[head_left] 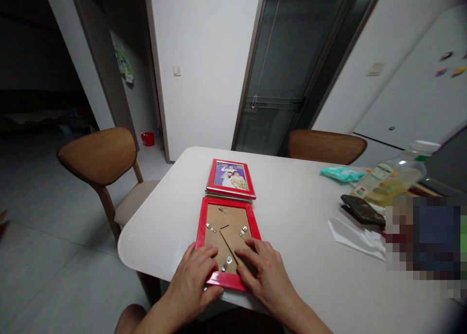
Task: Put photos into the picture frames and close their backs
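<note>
The left hand clamps the red frame by its near-left corner; the right hand touches the backing board, grip unclear. Gentle, even pressure should prevent slipping.

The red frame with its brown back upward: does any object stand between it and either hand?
Nothing visible stands between. The left hand and the right hand rest on the red frame; the framed photo lies beyond its far edge.
</note>
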`<state>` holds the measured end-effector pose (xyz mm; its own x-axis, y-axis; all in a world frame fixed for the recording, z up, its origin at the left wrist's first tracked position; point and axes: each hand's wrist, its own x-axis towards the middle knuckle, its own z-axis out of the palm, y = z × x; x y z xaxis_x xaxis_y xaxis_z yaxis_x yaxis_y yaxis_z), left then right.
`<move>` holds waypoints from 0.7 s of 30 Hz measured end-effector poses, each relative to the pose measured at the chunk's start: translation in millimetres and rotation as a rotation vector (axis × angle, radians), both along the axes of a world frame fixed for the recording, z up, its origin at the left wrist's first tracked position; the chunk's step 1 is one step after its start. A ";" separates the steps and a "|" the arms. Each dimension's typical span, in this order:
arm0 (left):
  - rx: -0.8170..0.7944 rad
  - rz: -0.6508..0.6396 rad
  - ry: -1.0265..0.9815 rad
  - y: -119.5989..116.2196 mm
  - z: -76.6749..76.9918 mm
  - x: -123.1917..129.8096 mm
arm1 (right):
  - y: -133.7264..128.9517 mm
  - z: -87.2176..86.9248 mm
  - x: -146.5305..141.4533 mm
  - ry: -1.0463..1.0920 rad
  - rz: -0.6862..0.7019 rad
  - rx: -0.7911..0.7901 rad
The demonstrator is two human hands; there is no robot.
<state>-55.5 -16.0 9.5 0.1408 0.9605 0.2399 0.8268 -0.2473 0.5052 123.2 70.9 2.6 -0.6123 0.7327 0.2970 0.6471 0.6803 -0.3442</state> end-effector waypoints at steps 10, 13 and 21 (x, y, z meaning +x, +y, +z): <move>0.024 0.015 0.002 2.4 0.7 -2.2 | -12.6 18.5 -5.5 -0.097 0.333 0.003; 0.021 0.024 -0.003 1.8 0.2 -1.4 | -12.0 18.4 -3.3 -0.122 0.352 0.022; -0.022 0.018 -0.003 2.0 2.6 -2.1 | -12.4 20.9 -2.1 -0.114 0.389 -0.002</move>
<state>-57.6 -14.1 12.1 0.1229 0.9680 0.2186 0.8293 -0.2212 0.5131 121.1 58.5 23.5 -0.8728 0.4405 0.2100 0.3757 0.8812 -0.2868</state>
